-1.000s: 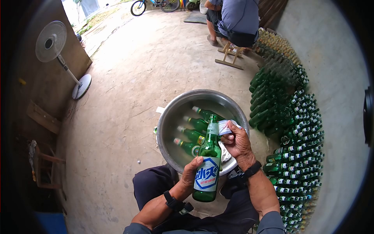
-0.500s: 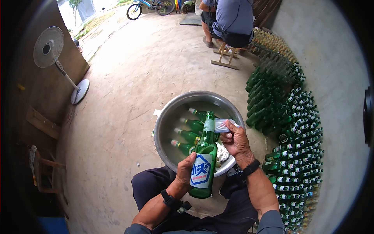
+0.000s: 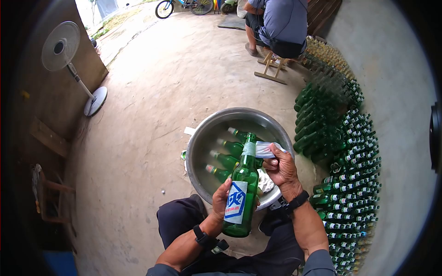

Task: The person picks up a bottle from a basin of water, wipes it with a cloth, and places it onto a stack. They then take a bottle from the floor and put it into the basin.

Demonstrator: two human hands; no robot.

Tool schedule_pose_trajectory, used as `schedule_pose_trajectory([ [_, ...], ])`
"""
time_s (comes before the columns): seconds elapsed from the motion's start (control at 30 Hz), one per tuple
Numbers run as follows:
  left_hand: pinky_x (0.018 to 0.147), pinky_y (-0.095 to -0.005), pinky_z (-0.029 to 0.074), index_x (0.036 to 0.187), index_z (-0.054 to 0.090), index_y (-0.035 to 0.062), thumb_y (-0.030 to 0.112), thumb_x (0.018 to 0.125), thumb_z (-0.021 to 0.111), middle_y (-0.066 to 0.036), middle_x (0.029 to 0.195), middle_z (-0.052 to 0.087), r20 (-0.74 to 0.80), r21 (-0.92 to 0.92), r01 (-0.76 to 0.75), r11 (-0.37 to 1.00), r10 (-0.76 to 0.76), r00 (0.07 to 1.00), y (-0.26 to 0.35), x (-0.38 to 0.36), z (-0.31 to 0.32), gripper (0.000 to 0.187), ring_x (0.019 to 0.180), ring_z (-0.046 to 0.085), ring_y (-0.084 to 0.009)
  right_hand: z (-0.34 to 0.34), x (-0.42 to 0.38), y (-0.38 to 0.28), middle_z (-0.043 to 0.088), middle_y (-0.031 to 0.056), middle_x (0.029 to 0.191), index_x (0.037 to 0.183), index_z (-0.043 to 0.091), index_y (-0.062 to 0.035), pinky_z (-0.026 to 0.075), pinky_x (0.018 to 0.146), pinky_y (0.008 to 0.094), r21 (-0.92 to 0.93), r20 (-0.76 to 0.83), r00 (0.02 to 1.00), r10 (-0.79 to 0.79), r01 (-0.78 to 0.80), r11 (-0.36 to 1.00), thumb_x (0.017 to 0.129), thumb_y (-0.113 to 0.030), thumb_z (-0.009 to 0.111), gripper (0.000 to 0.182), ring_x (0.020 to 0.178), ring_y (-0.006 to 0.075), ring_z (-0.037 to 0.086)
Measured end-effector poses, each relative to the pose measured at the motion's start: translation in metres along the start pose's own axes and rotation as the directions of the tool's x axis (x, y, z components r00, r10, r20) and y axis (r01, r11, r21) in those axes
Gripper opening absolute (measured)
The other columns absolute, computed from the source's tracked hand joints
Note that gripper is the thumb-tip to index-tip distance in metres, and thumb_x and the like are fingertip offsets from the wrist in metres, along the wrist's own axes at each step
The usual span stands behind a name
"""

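A green glass bottle [image 3: 247, 179] with a white and blue body label stands tilted over the near rim of a metal basin [image 3: 193, 142]. My left hand [image 3: 221, 200] is wrapped round its lower body, the thumb beside the label. Between thumb and fingers, my right hand [image 3: 281, 168] pinches a pale neck label [image 3: 265, 149], stretched out sideways from the bottle's neck and still touching it. Several green bottles [image 3: 225, 160] lie in the basin's cloudy water, necks toward the left. Crumpled white scraps [image 3: 265, 182] are in the basin below my right hand.
Rows of green bottles [image 3: 352, 188] line the right wall, with more lying stacked [image 3: 313, 124]. A person [image 3: 283, 23] sits on a wooden stool [image 3: 271, 73] at the top. A standing fan [image 3: 61, 47] is at the left, a wooden chair [image 3: 55, 198] below it, a bicycle [image 3: 184, 5] at the back.
The bottle has turned a little in my left hand, so its label shows a different part. My right hand still pinches the neck label. The whole view has shifted slightly.
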State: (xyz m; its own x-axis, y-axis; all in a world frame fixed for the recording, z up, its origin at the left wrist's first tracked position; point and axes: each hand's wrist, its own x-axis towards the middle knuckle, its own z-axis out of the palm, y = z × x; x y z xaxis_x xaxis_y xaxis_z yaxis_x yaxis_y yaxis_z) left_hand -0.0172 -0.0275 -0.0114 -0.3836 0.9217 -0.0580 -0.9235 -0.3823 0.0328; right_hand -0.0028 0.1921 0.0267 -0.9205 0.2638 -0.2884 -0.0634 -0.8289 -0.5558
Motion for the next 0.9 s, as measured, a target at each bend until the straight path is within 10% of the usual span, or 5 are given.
schedule_pose_trajectory([
  [0.17,0.075,-0.0406,0.058,0.140,0.046,-0.0038,0.058,0.092,0.058,-0.029,0.116,0.063,-0.148,0.145,-0.064,0.987,0.086,0.985,-0.005,-0.003,0.004,0.079,0.085,0.067,-0.0321,0.001,0.002,-0.001,0.064,0.0019,0.078,0.091,0.063,-0.0064,0.034,0.045,0.0202,0.028,0.023,1.000,-0.008,0.007,1.000,0.097,-0.015,0.068,0.011,0.053,0.0055,0.048],
  [0.9,0.089,-0.0485,0.058,0.143,0.046,-0.0033,0.059,0.098,0.049,-0.026,0.124,0.064,-0.129,0.232,-0.010,0.973,0.041,0.991,-0.004,0.003,-0.003,0.077,0.107,0.068,-0.0366,-0.009,-0.004,-0.010,0.064,0.0011,0.076,0.089,0.065,-0.0072,0.035,0.047,0.0219,-0.024,-0.005,1.000,-0.027,0.027,0.999,0.095,-0.015,0.068,0.011,0.053,0.0066,0.049],
])
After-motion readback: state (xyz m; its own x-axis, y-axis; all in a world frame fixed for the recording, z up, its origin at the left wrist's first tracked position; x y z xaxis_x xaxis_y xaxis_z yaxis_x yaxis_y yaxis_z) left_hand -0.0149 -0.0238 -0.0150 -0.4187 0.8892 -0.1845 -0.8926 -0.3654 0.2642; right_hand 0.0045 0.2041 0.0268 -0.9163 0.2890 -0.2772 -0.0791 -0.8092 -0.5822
